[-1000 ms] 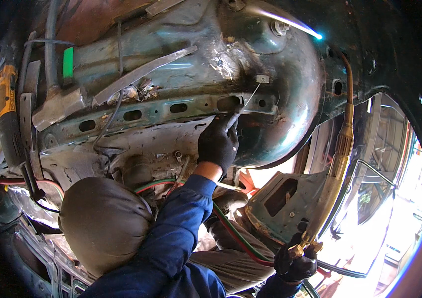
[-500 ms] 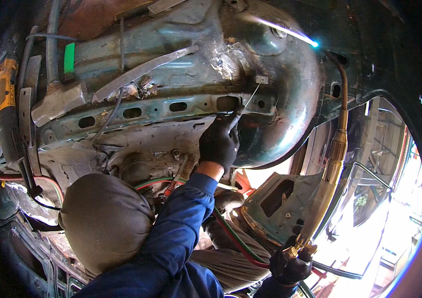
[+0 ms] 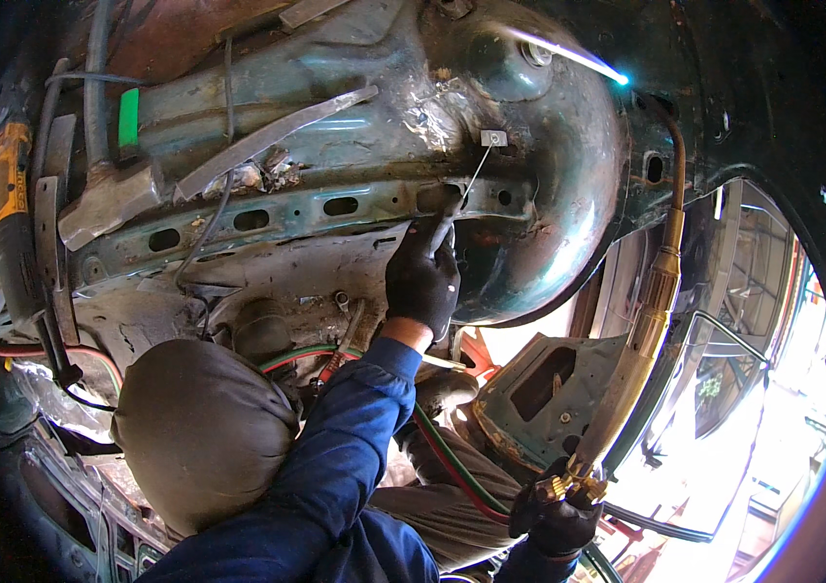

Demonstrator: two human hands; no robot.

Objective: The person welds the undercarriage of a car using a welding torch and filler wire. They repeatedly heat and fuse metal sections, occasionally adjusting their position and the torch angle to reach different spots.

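Note:
A thin metal rod is pinched in my black-gloved left hand, in front of the slotted rail. A small pale metal plate with a hole sits at the rod's far end, over the bare body metal. At the lower right, my gloved right hand is closed around the valve end of a long brass gas torch. The torch's bent neck rises to a lit tip, and its white-blue flame points up and left across the rounded dark-green wheel housing, well right of the plate.
A hammer, a curved metal strip and an orange-black power tool occupy the left side. Red and green hoses run past my grey-trousered knee. A cut green body panel lies at the right.
The plate on the rod has shifted slightly up and left against the body metal. My right hand has moved a little left with the torch's lower end; the flame still burns.

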